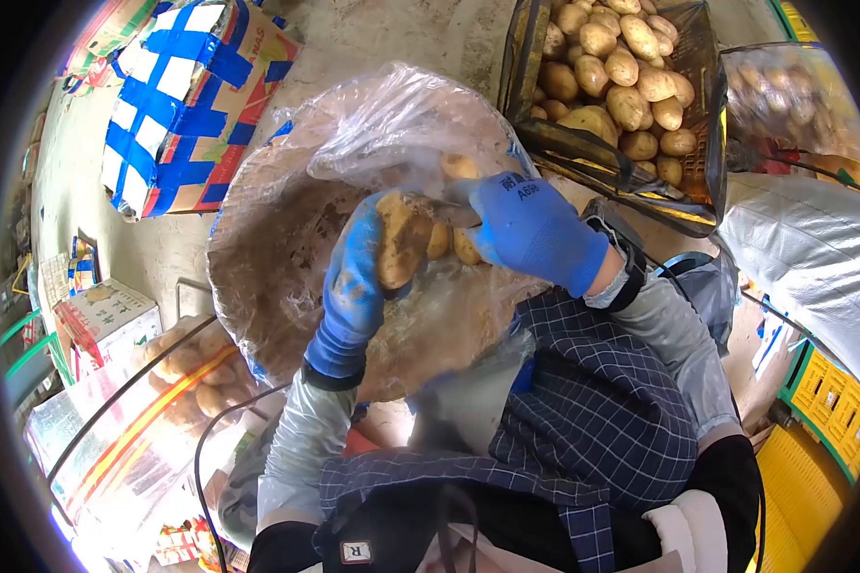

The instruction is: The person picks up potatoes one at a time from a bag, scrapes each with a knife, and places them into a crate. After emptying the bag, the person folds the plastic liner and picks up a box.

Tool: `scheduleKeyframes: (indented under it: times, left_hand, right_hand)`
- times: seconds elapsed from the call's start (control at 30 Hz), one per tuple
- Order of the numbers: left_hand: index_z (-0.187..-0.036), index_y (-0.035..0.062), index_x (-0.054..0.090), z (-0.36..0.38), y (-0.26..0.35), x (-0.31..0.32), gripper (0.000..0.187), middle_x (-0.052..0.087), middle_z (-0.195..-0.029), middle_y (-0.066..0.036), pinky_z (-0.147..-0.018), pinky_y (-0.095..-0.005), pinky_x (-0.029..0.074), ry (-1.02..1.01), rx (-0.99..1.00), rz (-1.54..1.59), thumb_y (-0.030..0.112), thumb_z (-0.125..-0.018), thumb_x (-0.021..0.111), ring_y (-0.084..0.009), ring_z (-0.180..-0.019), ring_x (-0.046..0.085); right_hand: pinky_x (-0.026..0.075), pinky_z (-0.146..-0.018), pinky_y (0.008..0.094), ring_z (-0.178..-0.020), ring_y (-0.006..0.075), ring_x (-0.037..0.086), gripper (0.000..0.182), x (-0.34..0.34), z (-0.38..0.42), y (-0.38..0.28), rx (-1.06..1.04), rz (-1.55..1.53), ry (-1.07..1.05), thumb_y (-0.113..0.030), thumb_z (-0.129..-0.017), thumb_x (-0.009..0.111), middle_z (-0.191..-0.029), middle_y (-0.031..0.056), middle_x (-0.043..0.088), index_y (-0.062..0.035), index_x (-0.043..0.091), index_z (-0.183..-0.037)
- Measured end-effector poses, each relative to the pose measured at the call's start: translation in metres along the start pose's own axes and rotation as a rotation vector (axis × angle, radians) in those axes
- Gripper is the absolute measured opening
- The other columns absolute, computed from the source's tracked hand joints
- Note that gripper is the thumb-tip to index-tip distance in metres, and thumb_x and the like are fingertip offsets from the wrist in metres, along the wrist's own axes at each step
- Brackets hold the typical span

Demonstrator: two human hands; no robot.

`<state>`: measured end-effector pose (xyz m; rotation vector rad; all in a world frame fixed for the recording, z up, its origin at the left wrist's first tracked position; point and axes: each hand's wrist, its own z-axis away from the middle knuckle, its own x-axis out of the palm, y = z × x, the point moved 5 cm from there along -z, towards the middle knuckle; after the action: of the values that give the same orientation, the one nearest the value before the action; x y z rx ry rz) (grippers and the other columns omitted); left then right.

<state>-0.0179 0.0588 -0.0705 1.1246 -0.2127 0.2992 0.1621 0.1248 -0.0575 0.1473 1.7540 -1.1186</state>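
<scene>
My left hand [363, 267], in a blue glove, holds a large, dirt-marked potato [403, 241] upright over a round tub [258, 258] lined with clear plastic. My right hand [526, 224], gloved in blue too, is closed on a small dark tool [440, 210] whose end reaches the top of that potato; its exact shape is hard to make out. A few more potatoes [461, 167] lie in the tub behind and between my hands. Brown dirt coats the tub's inner plastic.
A black-lined crate [683, 205] full of potatoes stands at the upper right. Beside it are a clear bag of potatoes [784, 95] and a silvery sack [803, 248]. At the upper left is a blue-taped box [177, 115]. Another bag of potatoes [196, 382] lies lower left.
</scene>
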Motion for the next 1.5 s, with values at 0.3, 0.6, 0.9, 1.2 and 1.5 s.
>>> scheduleKeyframes:
  times: [0.3,0.6,0.9,1.2,1.5]
  left_hand:
    - [-0.140,-0.0024,0.050,-0.002,-0.030,-0.009,0.068,0.068,-0.103,-0.015,-0.054,-0.0240,0.048,-0.074,-0.159,0.215,0.053,-0.105,0.032,-0.0144,-0.075,0.063]
    - [-0.133,-0.0036,0.053,-0.011,0.004,0.009,0.067,0.065,-0.084,-0.014,-0.044,-0.0257,0.041,0.076,-0.243,0.549,0.054,-0.103,0.036,-0.0148,-0.064,0.057]
    - [-0.113,-0.0006,0.062,-0.064,-0.136,-0.078,0.044,0.072,-0.094,-0.015,-0.075,-0.0423,0.057,-0.135,-0.175,-1.463,0.037,-0.090,0.067,-0.0299,-0.081,0.072]
    - [-0.130,-0.0034,0.058,-0.087,-0.186,-0.057,0.070,0.069,-0.115,-0.019,-0.081,-0.0428,0.055,-0.209,-0.328,-1.240,0.048,-0.085,0.071,-0.0319,-0.092,0.071]
    - [-0.142,-0.0008,0.044,-0.016,-0.072,-0.051,0.073,0.065,-0.115,-0.024,-0.067,-0.0410,0.057,-0.448,-0.570,0.365,0.035,-0.084,0.069,-0.0340,-0.080,0.069]
  right_hand:
    - [0.053,-0.065,0.0446,-0.073,0.0355,0.066,0.019,0.003,0.001,-0.009,-0.053,0.016,0.003,-0.015,-0.082,0.066,-0.078,0.0170,0.065,-0.0021,0.062,-0.095]
    - [0.053,-0.060,0.0344,-0.060,0.0237,0.067,0.035,-0.008,-0.005,0.025,0.280,-0.560,0.207,-0.032,-0.087,0.075,-0.064,0.0123,0.066,0.0011,0.070,-0.097]
    - [0.048,-0.051,0.0261,-0.053,0.0094,0.057,0.037,-0.016,-0.003,0.028,0.679,-0.732,-0.099,-0.036,-0.092,0.072,-0.066,0.0045,0.065,0.0001,0.070,-0.097]
    - [0.049,-0.061,0.0266,-0.066,0.0057,0.058,0.031,-0.021,-0.002,0.032,0.572,-0.832,-0.082,-0.029,-0.093,0.072,-0.077,0.0009,0.069,-0.0009,0.071,-0.104]
    - [0.050,-0.057,0.0268,-0.071,0.0080,0.066,0.029,-0.004,0.003,0.039,0.335,-0.551,0.073,-0.022,-0.091,0.073,-0.085,0.0070,0.073,-0.0002,0.067,-0.110]
